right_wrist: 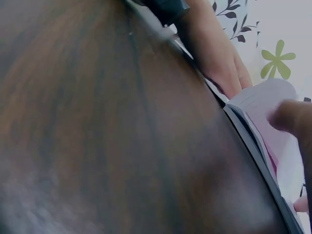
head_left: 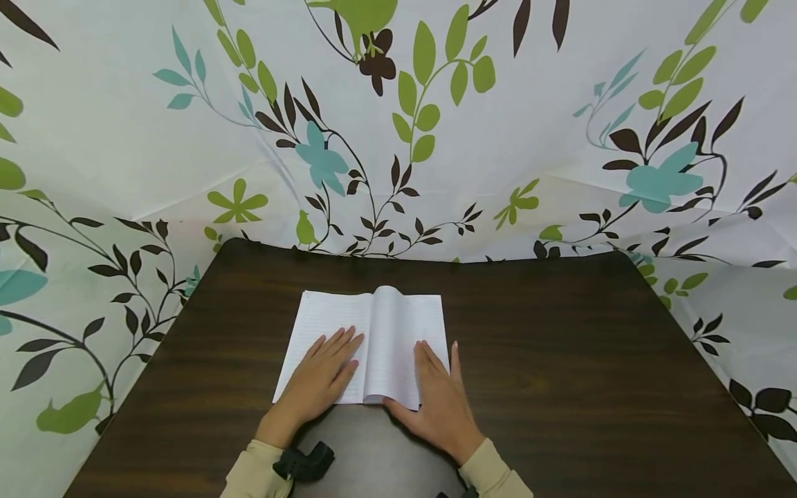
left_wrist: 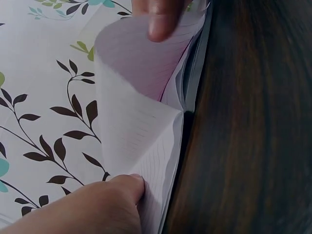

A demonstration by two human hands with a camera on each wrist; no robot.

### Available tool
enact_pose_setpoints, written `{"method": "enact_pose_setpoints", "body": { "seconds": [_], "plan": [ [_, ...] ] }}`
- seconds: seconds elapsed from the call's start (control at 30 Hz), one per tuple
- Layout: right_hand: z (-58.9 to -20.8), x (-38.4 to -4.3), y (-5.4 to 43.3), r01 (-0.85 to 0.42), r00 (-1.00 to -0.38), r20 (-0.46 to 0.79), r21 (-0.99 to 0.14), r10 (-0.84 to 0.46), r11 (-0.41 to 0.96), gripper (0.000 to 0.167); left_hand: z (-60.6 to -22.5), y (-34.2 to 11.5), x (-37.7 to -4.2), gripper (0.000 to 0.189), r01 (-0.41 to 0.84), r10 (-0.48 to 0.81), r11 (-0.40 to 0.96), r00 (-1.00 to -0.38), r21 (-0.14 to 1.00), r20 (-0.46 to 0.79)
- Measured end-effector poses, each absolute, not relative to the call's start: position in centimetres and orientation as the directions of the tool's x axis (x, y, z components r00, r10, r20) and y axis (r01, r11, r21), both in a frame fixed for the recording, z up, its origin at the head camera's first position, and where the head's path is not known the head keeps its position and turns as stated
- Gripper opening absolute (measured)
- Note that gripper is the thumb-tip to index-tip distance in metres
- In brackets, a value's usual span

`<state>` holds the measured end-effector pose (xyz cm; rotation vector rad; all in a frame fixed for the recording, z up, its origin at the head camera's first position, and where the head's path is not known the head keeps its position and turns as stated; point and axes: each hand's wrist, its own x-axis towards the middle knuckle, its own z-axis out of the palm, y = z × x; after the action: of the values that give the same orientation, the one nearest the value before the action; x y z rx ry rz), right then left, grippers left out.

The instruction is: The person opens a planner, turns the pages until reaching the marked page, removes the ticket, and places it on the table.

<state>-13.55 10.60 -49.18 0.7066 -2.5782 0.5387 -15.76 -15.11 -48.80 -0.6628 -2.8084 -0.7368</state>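
An open lined notebook [head_left: 330, 311] lies on the dark table, with one page [head_left: 389, 339] arched up along its middle. Flat across the left page rests my left hand [head_left: 319, 377], fingers extended, its thumb [left_wrist: 129, 187] at the page near the arched sheet. My right hand [head_left: 438, 404] lies over the right page with straight fingers, thumb stretched toward the bottom of the arch. In the right wrist view, the right thumb [right_wrist: 287, 116] is in front of the raised sheet [right_wrist: 273, 97], and the notebook's dark cover [right_wrist: 243, 139] shows below the pages.
The dark wood-grain table [head_left: 579, 373] extends to both sides of the notebook. A white cloth [head_left: 548, 90] with leaf and flower prints hangs behind and beside it. A black strap device [head_left: 305, 462] sits on the left wrist, over a beige sleeve [head_left: 255, 474].
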Motion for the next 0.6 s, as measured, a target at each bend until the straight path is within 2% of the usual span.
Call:
{"method": "enact_pose_setpoints", "body": {
  "seconds": [0.1,0.27,0.4,0.5,0.6],
  "plan": [
    [-49.2,-13.5,11.0,-0.568,-0.771,0.5,-0.263,-0.394,0.78,0.084,-49.0,-15.1,-15.6,0.049,0.455,0.367,0.776,-0.889,0.437,0.274],
    [-49.3,-13.3,11.9,-0.602,-0.741,0.551,-0.291,-0.385,0.743,0.076,-49.1,-15.0,-15.4,0.049,0.457,0.362,0.77,-0.888,0.445,0.284],
    [-49.4,-13.3,12.6,-0.587,-0.724,0.623,-0.328,-0.297,0.74,0.069,-49.1,-15.2,-15.4,0.049,0.464,0.371,0.769,-0.884,0.439,0.284],
    [-49.3,-13.6,12.6,-0.525,-0.751,0.637,-0.414,-0.175,0.744,0.067,-49.0,-15.3,-15.5,0.05,0.474,0.381,0.769,-0.879,0.429,0.288],
    [-48.9,-14.1,11.9,-0.46,-0.792,0.606,-0.508,-0.077,0.728,0.074,-49.0,-15.4,-15.6,0.05,0.472,0.381,0.768,-0.88,0.433,0.284]
  ]
}}
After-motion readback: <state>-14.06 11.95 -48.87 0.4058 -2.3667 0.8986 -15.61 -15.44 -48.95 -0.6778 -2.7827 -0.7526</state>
